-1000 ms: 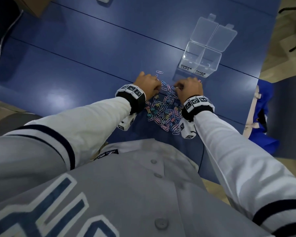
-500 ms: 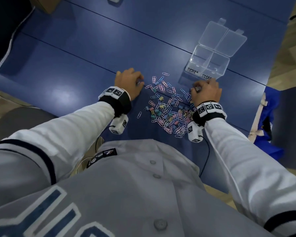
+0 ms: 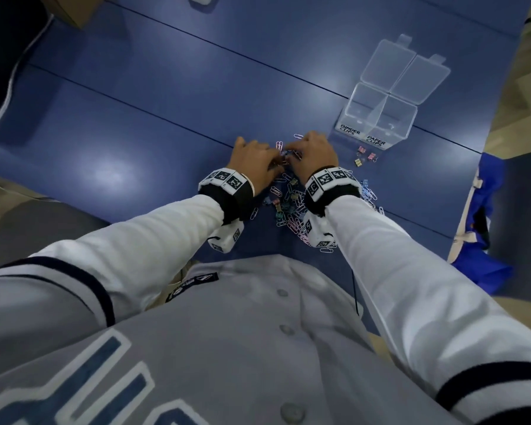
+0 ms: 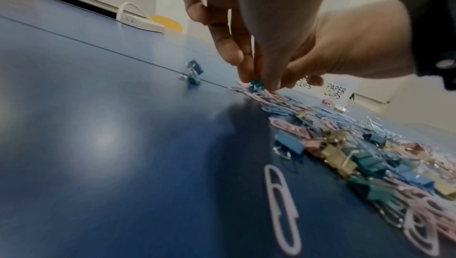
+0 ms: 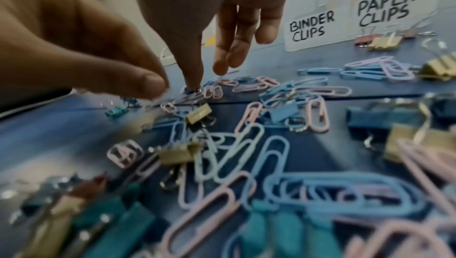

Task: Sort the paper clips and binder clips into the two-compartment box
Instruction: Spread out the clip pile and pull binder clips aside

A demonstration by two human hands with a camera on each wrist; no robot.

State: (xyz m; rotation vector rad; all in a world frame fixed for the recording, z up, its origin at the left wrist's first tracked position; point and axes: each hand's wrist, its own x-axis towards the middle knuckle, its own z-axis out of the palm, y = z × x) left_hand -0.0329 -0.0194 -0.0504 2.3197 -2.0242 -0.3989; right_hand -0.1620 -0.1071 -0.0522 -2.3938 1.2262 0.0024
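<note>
Both hands meet at the far edge of the clip pile [image 3: 288,207] on the blue table [image 3: 135,124]. The left hand [image 3: 255,162] points its fingers down and pinches a small teal binder clip [image 4: 256,84] at the pile's rim. The right hand [image 3: 314,154] hangs just beside it, fingers loosely spread, index tip touching down among the paper clips [image 5: 246,145] — whether it has hold of one I cannot tell.

The clear two-compartment box [image 3: 377,118] stands at about 2 o'clock from the hands, lids open behind it, labels reading BINDER CLIPS and PAPER CLIPS. Three small binder clips [image 3: 365,156] — pink and gold — lie just in front of it, between the box and the right hand. A lone teal clip [image 4: 192,75] sits at about 10 o'clock from the left fingertips.

At 12 o'clock, far across the table, lies a white power strip [image 4: 138,22]. A blue bag [image 3: 478,228] sits off the table's edge at 3 o'clock.
</note>
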